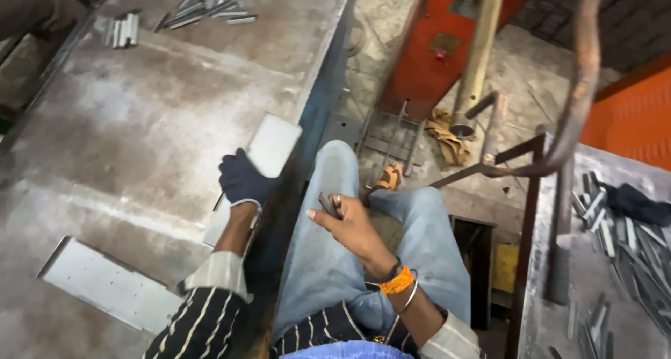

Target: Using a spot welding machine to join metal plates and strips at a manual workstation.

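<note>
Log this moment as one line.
left hand: gloved, grips metal plate at workbench edge | right hand: bare, holds small metal piece

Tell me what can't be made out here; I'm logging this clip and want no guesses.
Head view only:
- Small dark piece in the bare right hand: mostly covered by fingers, kind unclear.
- Metal sheet under the gloved left hand: its near end is hidden by the glove and forearm.
- Metal strips on the right bench: blurred, cut by the frame edge.
</note>
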